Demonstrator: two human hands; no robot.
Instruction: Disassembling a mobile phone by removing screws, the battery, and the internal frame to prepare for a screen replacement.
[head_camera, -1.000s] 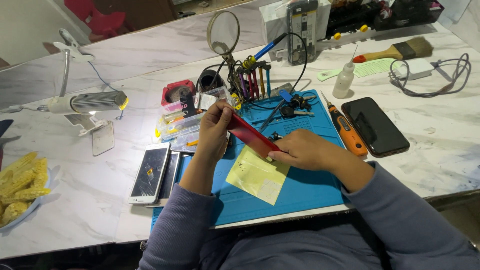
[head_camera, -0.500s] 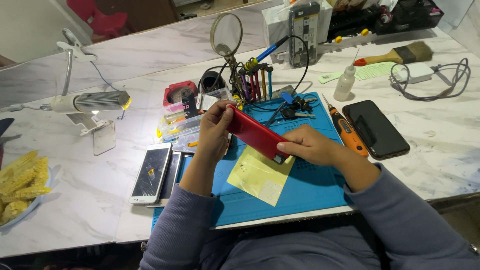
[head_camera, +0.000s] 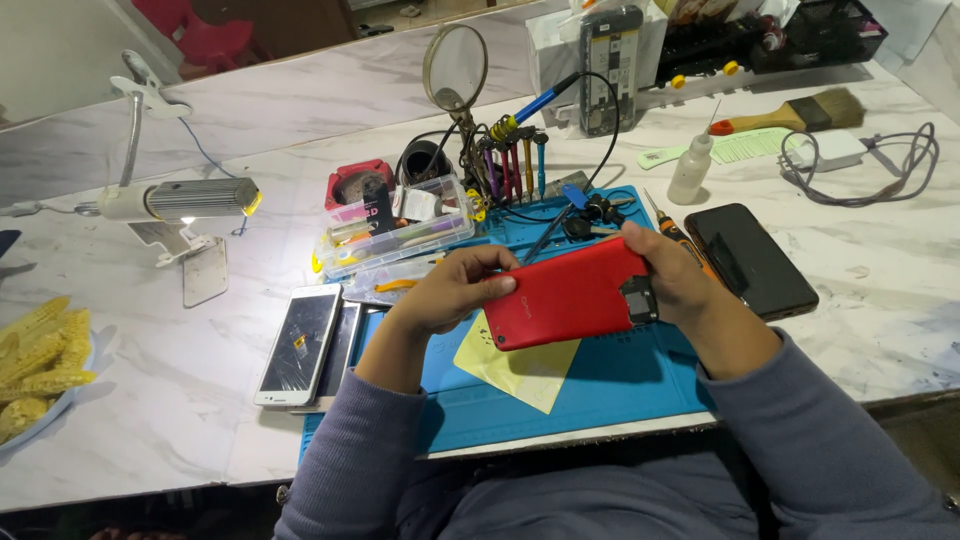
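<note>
**Red phone held in both hands over the blue mat**

The person holds a red phone (head_camera: 565, 292) back side up, lifted a little above the blue mat (head_camera: 620, 385). The left hand (head_camera: 452, 290) grips its left end with fingers curled over the top edge. The right hand (head_camera: 672, 275) closes around the right end, at 3 o'clock from the phone's middle, where a dark square part (head_camera: 640, 300) shows; it may be an opening in the cover, but the view is not sharp enough to be sure.

I judge the step in hand is to inspect or turn the phone before working on its back cover. A next move on the cover would ask for one hand to keep the body steady and the other to be free for a tool, so the phone should first rest flat on the mat.

Under the phone, at 6 o'clock, lies a yellow sheet (head_camera: 520, 365), with free mat around it. At 12 o'clock the room is tight: a rack of screwdrivers (head_camera: 515, 160) and a plastic box (head_camera: 395, 225) stand near. A black phone (head_camera: 762, 258) lies at 3 o'clock, a white phone (head_camera: 298, 342) at 9 o'clock. The table edge (head_camera: 560, 440) runs close at 6 o'clock.
</note>
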